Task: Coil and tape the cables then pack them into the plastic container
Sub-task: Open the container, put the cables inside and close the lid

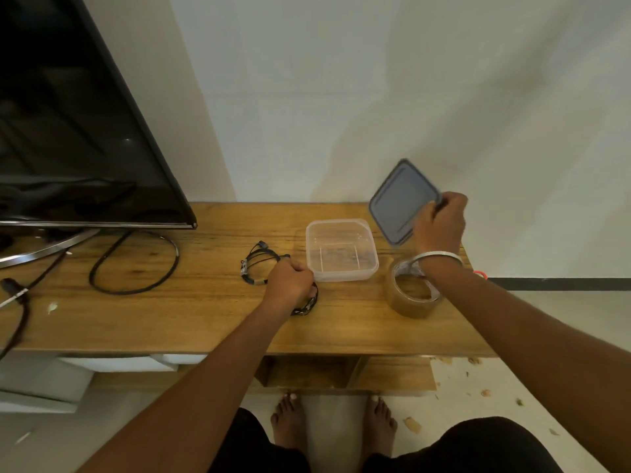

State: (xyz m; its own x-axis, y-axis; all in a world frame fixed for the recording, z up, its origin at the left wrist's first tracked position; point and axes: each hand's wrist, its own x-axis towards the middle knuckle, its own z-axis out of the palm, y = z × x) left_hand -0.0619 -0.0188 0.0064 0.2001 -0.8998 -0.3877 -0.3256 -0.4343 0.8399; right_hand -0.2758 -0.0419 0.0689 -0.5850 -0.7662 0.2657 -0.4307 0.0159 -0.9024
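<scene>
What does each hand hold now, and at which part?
Right hand grips the lid at its right edge, lifted. Left hand grips a coiled cable on the table.

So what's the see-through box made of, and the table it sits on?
The box looks like clear, slightly frosted plastic: the table shows through its walls. The table looks like wood with a smooth yellowish finish, since long grain lines run along its top.

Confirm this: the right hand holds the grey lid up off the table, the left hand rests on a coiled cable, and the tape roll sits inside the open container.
One thing is wrong. The head view shows the tape roll on the table, right of the open container, which is empty. The right hand does hold the lid, the left hand on a coiled cable.
</scene>
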